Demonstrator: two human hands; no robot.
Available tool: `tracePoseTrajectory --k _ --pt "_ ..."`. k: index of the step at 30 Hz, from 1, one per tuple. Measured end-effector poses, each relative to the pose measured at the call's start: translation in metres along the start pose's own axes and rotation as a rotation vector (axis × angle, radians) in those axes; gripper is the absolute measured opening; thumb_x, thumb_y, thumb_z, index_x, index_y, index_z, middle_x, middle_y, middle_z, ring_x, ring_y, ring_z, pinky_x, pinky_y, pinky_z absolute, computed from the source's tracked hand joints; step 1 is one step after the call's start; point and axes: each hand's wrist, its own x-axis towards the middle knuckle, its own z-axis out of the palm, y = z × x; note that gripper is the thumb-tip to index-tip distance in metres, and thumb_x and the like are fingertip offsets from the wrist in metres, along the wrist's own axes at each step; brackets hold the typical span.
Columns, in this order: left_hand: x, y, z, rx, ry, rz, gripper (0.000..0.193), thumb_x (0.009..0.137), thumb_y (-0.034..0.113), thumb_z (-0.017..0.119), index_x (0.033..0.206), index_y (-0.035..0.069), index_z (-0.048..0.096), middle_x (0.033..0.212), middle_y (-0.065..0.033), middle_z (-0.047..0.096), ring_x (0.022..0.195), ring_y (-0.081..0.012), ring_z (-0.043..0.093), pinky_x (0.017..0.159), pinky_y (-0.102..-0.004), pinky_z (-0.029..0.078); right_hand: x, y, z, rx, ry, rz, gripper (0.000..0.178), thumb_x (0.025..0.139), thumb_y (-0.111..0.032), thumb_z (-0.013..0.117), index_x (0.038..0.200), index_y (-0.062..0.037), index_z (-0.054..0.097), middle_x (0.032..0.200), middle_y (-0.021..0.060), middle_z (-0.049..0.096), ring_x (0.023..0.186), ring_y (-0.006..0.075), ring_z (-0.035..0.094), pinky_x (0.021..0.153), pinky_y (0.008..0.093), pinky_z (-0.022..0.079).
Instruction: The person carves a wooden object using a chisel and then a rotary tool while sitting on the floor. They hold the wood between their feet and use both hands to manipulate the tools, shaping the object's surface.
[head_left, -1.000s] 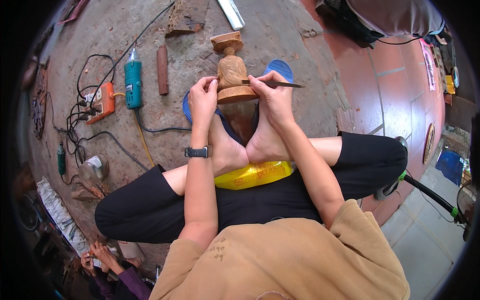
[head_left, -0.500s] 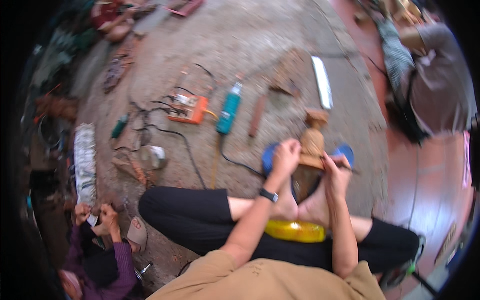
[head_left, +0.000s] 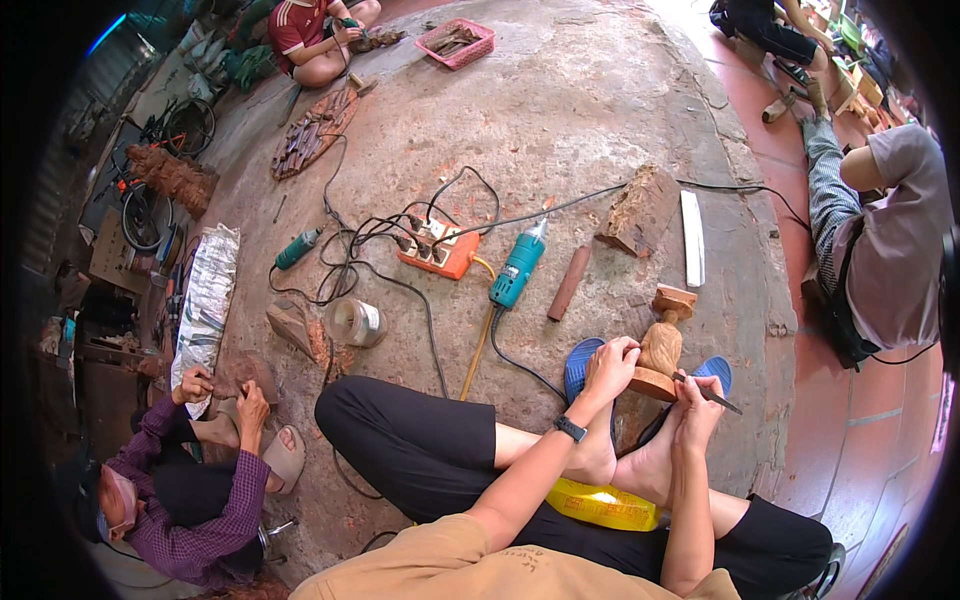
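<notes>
A light-brown carved wooden figure (head_left: 660, 346) leans away from me above my feet, its wide base towards me and a flared piece at its far end. My left hand (head_left: 610, 372) is closed at the left edge of the base, fingertips pinched against the wood. In my right hand (head_left: 697, 410) is a slim dark hand tool (head_left: 718, 399), its narrow end sticking out to the right; the other end meets the base's right side. Whether it is a blade or a file I cannot make out. Blue sandals (head_left: 583, 366) lie under the figure on both sides.
Ahead are a teal rotary grinder (head_left: 518, 268), an orange power strip (head_left: 437, 250) with tangled black cords, a reddish wood stick (head_left: 569, 284), a rough wood block (head_left: 640, 211) and a white strip (head_left: 692, 238). A yellow bottle (head_left: 603, 503) rests by my legs. Co-workers sit left, right and far ahead.
The view has swung, so the scene sits further right and lower in the picture, and it is sharper. Both my hands stay at the carved figure, the slim tool still in the right.
</notes>
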Motion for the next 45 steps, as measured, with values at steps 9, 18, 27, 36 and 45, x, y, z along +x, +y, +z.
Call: tracePoseTrajectory --k 9,18,27,36,45 --pt "0.001 0.0 -0.001 -0.005 -0.006 0.011 0.022 0.089 0.018 0.061 0.103 0.003 0.07 0.093 -0.0178 0.071 0.085 -0.0314 0.069 0.076 -0.0393 0.054 -0.004 -0.004 0.003 -0.045 -0.017 -0.01 0.015 0.087 0.005 0.065 0.078 -0.0018 0.055 0.083 0.0074 0.063 0.077 0.0133 0.063 0.097 0.0341 0.05" --pt "0.001 0.001 -0.003 -0.019 -0.01 0.002 0.021 0.09 0.019 0.06 0.101 0.004 0.069 0.097 -0.0165 0.07 0.09 -0.0337 0.068 0.078 -0.0423 0.053 -0.002 0.005 0.002 -0.066 -0.057 -0.1 0.015 0.087 0.003 0.067 0.077 -0.0017 0.056 0.088 0.008 0.066 0.081 0.0139 0.064 0.076 0.0253 0.054" --pt "0.003 -0.001 -0.002 -0.009 0.001 0.021 0.021 0.089 0.017 0.061 0.102 0.003 0.069 0.095 -0.017 0.071 0.087 -0.0322 0.069 0.077 -0.0404 0.053 0.0 0.008 0.005 -0.037 -0.083 -0.118 0.015 0.086 0.004 0.068 0.079 -0.0025 0.056 0.087 0.0071 0.065 0.077 0.0118 0.063 0.072 0.023 0.053" --pt "0.003 -0.004 0.001 0.0 0.012 0.027 0.02 0.089 0.016 0.062 0.101 0.001 0.069 0.092 -0.0172 0.071 0.086 -0.0306 0.07 0.076 -0.0387 0.054 0.002 0.011 0.005 -0.115 -0.147 -0.214 0.014 0.086 0.002 0.069 0.079 -0.0032 0.058 0.08 0.0042 0.062 0.075 0.0101 0.06 0.077 0.026 0.053" --pt "0.003 -0.003 -0.005 0.009 0.004 0.011 0.02 0.088 0.019 0.062 0.099 0.005 0.07 0.094 -0.0179 0.07 0.088 -0.0337 0.068 0.078 -0.0415 0.053 -0.003 0.011 0.004 -0.03 -0.086 -0.107 0.01 0.086 0.002 0.067 0.081 -0.0028 0.06 0.085 0.0062 0.064 0.093 0.0173 0.065 0.084 0.0273 0.05"
